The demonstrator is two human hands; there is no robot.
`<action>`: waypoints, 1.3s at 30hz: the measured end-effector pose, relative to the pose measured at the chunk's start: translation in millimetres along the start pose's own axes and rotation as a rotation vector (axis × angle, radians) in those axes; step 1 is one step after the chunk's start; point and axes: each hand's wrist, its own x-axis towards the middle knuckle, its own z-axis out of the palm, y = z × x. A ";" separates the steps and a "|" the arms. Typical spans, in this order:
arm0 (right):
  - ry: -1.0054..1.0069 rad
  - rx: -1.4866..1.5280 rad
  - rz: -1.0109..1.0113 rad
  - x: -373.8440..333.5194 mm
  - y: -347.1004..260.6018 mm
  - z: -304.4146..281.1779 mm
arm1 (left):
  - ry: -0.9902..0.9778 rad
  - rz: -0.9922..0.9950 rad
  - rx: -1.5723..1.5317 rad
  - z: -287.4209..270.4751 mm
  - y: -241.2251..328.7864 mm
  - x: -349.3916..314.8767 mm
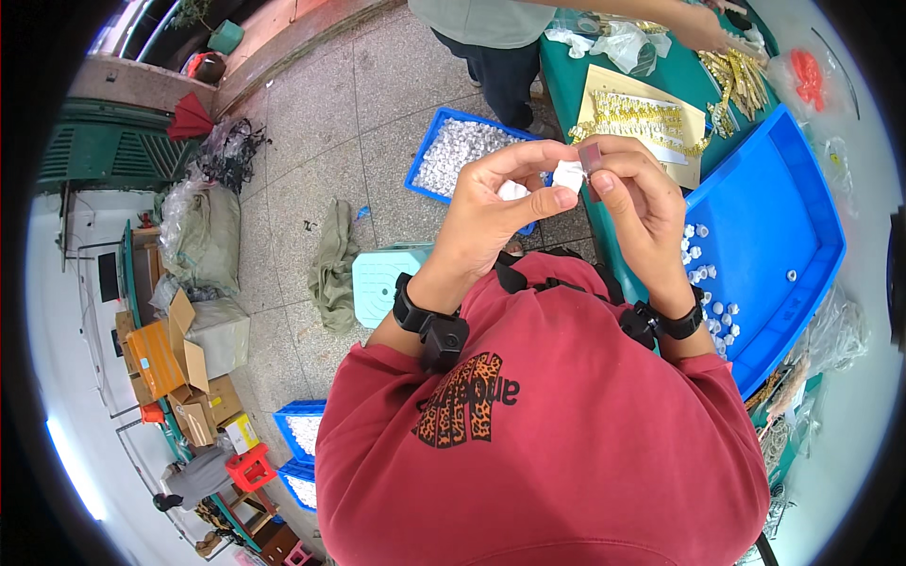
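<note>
In front of my chest, my left hand point(505, 193) pinches a small white moulded piece point(568, 175) between thumb and fingers. A second white piece point(512, 191) shows in the curl of the same palm. Close against it, my right hand point(642, 193) grips a small flat, dark reddish-brown strip point(590, 162) between thumb and forefinger. The strip's edge meets the white piece; whether they are joined I cannot tell. Right of my right forearm is a large blue tray point(769, 226) with several small white pieces point(698, 250) along its near left side.
Beyond my hands stands a blue crate point(436, 141) heaped with white pieces. On the green table point(566, 80), yellow patterned strips point(642, 118) lie on a board; another person's arm point(661, 14) reaches over it. A light-blue stool point(377, 283) is at my left.
</note>
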 end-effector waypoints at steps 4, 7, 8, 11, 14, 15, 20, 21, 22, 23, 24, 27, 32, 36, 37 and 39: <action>0.019 -0.052 -0.031 -0.2 0.7 1.4 | 0.017 0.019 -0.018 1.3 -0.5 -0.4; 0.037 -0.093 -0.049 -0.7 1.5 3.2 | 0.026 0.031 -0.023 2.1 -1.6 -0.4; 0.045 -0.115 -0.058 -0.6 1.6 3.6 | 0.031 0.039 -0.025 2.3 -1.7 -0.4; -0.021 -0.079 0.006 1.4 3.3 0.8 | 0.016 0.011 0.024 -3.7 -4.7 0.2; -0.040 0.101 0.099 1.1 7.6 -0.5 | 0.023 0.011 0.076 -4.9 -4.6 1.5; -0.043 0.101 0.098 0.5 9.1 -0.8 | 0.025 0.012 0.075 -5.7 -4.1 3.3; 0.096 0.178 0.120 0.1 8.3 -4.3 | 0.329 0.113 0.061 -33.4 -40.9 32.0; 0.087 0.160 0.121 -1.0 10.4 -5.2 | 0.277 -0.054 -0.196 -42.2 -39.7 31.4; 0.085 0.161 0.119 -1.8 12.0 -4.0 | 0.279 -0.052 -0.195 -44.6 -39.6 31.1; 0.069 0.168 0.135 -2.3 13.5 -2.4 | 0.211 -0.100 -0.327 -45.5 -38.9 30.3; 0.054 0.174 0.154 -3.3 14.5 -1.1 | 0.142 -0.150 -0.459 -43.1 -35.7 28.5; 0.006 0.214 0.163 -3.7 16.1 4.4 | 0.077 -0.084 -0.379 -24.7 -19.4 20.8; -0.051 0.219 0.174 -6.0 12.3 6.2 | -0.053 0.026 0.034 -20.0 -7.1 13.1; -0.003 0.188 0.127 -3.8 10.1 6.2 | -0.032 0.117 0.095 -10.1 -2.3 7.7; -0.003 0.187 0.128 -3.3 9.3 6.1 | -0.031 0.144 0.119 -8.9 -1.4 6.7; -0.011 0.180 0.145 -2.2 7.8 5.5 | -0.049 0.141 0.090 -7.7 1.3 6.0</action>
